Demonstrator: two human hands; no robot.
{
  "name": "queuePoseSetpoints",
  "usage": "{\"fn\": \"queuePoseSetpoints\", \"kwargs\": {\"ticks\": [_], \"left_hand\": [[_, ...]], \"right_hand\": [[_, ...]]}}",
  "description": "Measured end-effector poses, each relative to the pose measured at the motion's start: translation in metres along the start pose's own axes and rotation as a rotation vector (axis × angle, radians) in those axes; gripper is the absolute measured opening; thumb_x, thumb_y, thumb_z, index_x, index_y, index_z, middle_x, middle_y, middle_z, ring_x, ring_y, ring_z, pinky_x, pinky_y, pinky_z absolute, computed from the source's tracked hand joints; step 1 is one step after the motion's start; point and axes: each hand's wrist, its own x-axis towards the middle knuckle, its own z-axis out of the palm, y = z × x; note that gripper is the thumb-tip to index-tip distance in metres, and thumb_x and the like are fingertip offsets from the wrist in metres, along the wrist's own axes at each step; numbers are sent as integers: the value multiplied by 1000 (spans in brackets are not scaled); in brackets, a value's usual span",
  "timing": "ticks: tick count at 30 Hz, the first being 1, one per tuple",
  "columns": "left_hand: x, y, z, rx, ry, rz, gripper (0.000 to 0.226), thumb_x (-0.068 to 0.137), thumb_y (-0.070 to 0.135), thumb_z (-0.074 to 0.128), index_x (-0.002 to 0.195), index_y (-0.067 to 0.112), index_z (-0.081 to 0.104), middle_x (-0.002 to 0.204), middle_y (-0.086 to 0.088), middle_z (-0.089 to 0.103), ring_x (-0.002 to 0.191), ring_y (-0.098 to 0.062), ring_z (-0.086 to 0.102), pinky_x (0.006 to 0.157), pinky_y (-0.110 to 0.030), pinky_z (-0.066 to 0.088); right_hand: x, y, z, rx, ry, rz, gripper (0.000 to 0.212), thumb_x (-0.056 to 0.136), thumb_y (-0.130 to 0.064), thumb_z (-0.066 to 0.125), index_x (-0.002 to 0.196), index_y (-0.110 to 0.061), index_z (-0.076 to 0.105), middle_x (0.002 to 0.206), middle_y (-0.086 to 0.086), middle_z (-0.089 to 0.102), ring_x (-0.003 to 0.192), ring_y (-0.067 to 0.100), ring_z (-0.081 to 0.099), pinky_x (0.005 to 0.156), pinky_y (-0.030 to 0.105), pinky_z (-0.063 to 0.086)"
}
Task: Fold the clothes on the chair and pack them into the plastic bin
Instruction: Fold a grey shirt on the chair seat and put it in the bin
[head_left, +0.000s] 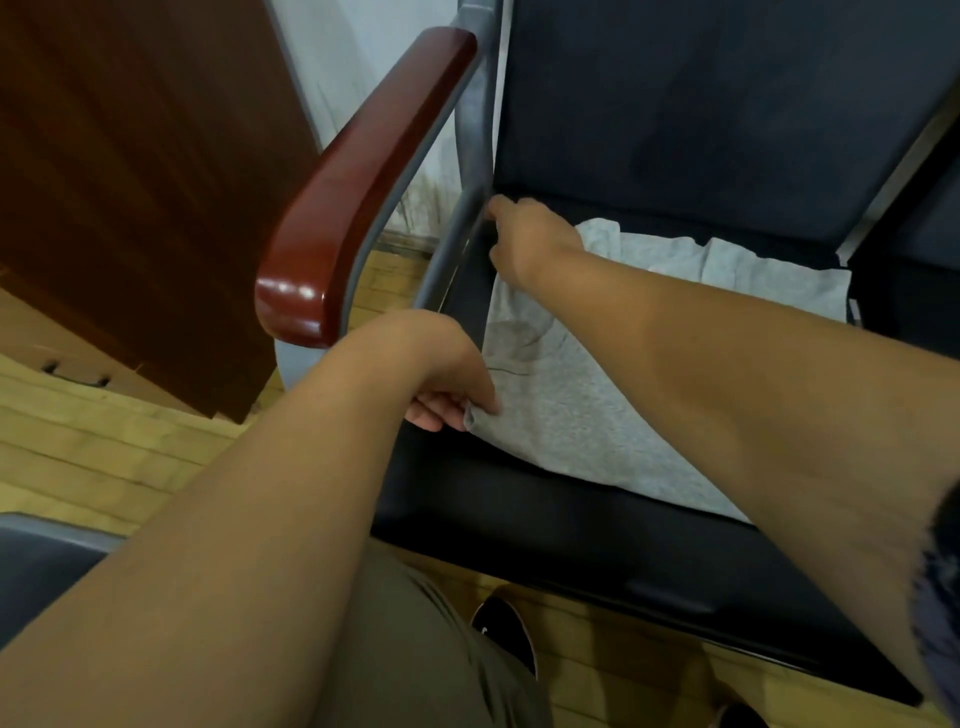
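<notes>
On the chair (519, 525) the garment (597, 410) spreads rightward from both hands: left hand (447, 400) pinches its near corner, right hand (524, 239) at the far corner — grip unclear.

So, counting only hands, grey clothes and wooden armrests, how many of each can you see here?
Hands: 2 (left hand, right hand)
Grey garment: 1
Wooden armrest: 1
Total: 4

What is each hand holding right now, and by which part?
The left hand pinches the grey garment at its near left corner. The right hand is at the far left corner; its grip is hidden.
</notes>
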Motion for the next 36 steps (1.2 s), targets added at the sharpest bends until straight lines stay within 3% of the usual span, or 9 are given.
{"fn": "queuePoseSetpoints", "kwargs": {"ticks": [5, 9, 14, 19, 22, 27, 30, 32, 36], "left_hand": [[0, -2, -3, -26, -11, 31, 29, 88, 22, 86, 112, 14, 71, 90, 0, 77, 70, -12, 72, 66, -31, 58], [-9, 5, 2, -28, -16, 127, 31, 87, 19, 85, 114, 9, 73, 91, -6, 75, 72, -16, 68, 69, -34, 60], [-32, 31, 20, -26, -45, 328, 29, 87, 21, 84, 113, 11, 76, 108, -13, 80, 77, -16, 69, 69, -32, 61], [-41, 69, 52, 42, -11, 404, 25, 84, 29, 88, 89, 11, 72, 78, -4, 74, 67, -13, 69, 72, -35, 64], [-40, 92, 76, 154, 16, 408, 28, 86, 35, 86, 87, 12, 71, 77, -3, 76, 73, -15, 75, 70, -33, 65], [-34, 123, 123, 374, 26, 356, 22, 95, 31, 77, 103, 11, 75, 98, -8, 80, 91, -21, 78, 85, -37, 65], [-32, 136, 142, 494, -6, 280, 22, 102, 28, 67, 106, 7, 74, 105, -10, 80, 96, -21, 78, 92, -37, 63], [-36, 144, 147, 591, 44, 293, 23, 101, 26, 65, 97, 6, 75, 99, -11, 81, 87, -22, 78, 89, -36, 63], [-44, 159, 157, 628, 171, 457, 21, 100, 27, 65, 91, 9, 69, 92, -11, 78, 87, -24, 75, 74, -31, 59]], "right_hand": [[5, 13, -3, -28, 49, -72, 30, 106, -19, 48, 131, -20, 64, 136, 12, 45, 100, 31, 56, 90, 40, 53], [3, 33, -18, -60, 156, -64, 31, 108, -18, 42, 121, -3, 66, 124, 22, 55, 112, 41, 59, 83, 40, 43], [-20, 77, -48, 58, 251, -15, 33, 106, -20, 44, 106, -4, 73, 110, 19, 67, 103, 35, 63, 89, 42, 51], [-44, 130, -54, 307, 312, 113, 39, 98, -18, 49, 60, -16, 53, 73, 3, 60, 69, 14, 59, 72, 38, 57], [-56, 156, -49, 309, 251, 170, 38, 99, -23, 49, 63, -14, 56, 68, 4, 61, 68, 17, 61, 75, 39, 60], [-72, 180, -38, 254, 107, 189, 33, 97, -24, 50, 97, -7, 78, 103, 12, 77, 97, 29, 73, 89, 47, 62], [-83, 193, -42, 217, 65, 101, 26, 99, -28, 58, 113, -20, 79, 123, -2, 63, 111, 18, 63, 103, 35, 53], [-93, 203, -56, 262, 89, 97, 25, 100, -30, 59, 117, -24, 77, 126, -3, 57, 110, 15, 59, 100, 30, 50], [-112, 244, -84, 256, 125, 176, 32, 99, -20, 50, 106, -6, 78, 116, 14, 73, 106, 28, 69, 96, 44, 58]]}}
